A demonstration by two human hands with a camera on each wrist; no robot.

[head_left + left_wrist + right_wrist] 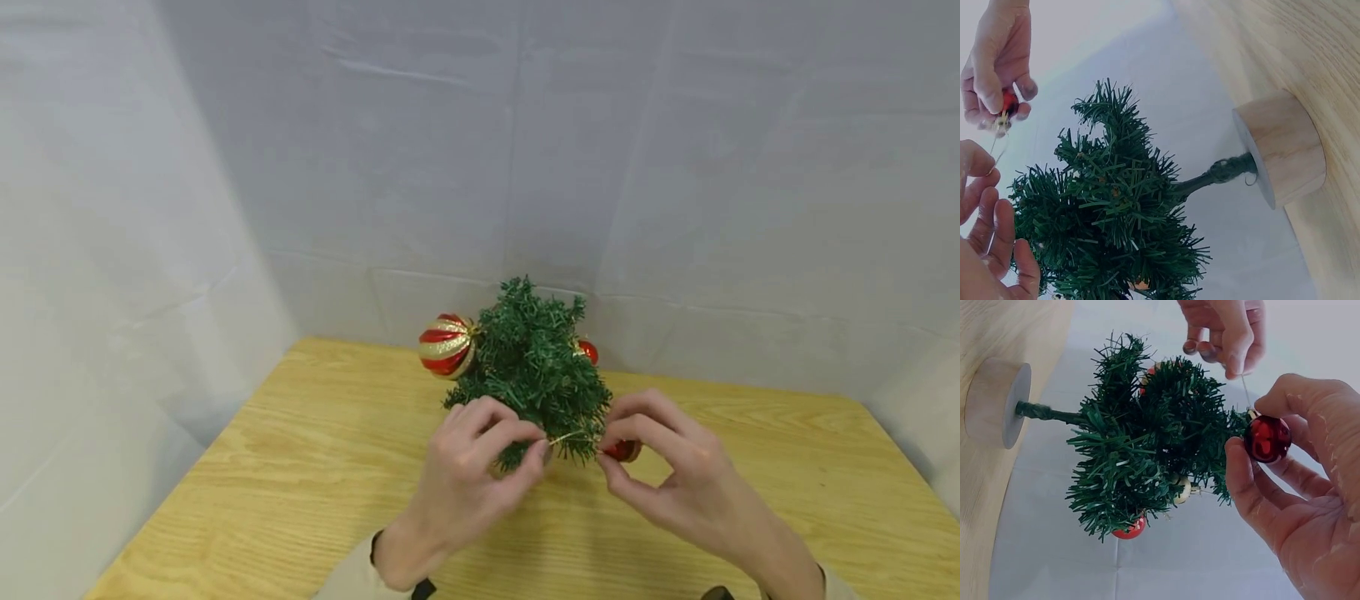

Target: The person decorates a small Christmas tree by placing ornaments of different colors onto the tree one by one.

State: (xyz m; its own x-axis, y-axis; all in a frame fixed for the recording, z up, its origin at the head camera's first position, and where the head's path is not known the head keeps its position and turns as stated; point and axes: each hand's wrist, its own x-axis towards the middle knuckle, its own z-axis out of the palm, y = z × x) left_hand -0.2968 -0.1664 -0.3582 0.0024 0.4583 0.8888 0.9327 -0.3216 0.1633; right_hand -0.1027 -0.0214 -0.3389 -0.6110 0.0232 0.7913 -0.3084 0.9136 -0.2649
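A small artificial Christmas tree [536, 358] stands between and just beyond the two hands. My right hand [686, 479] holds a shiny red bauble [1267, 439] near its gold cap, between thumb and fingers. From that cap a thin gold string [572, 435] runs across to my left hand [465, 475], which pinches its other end between thumb and index finger. The string is stretched in front of the branches. In the left wrist view the bauble is partly covered by the right hand's fingers.
A large red-and-gold striped bauble [447, 350] hangs on the tree's left side. Another red bauble [589, 352] shows at its right, and a gold bauble [1181, 489] sits among the branches. The round wooden base [1288, 147] rests on the wooden table [300, 467]. Pale sheeting [465, 150] hangs behind.
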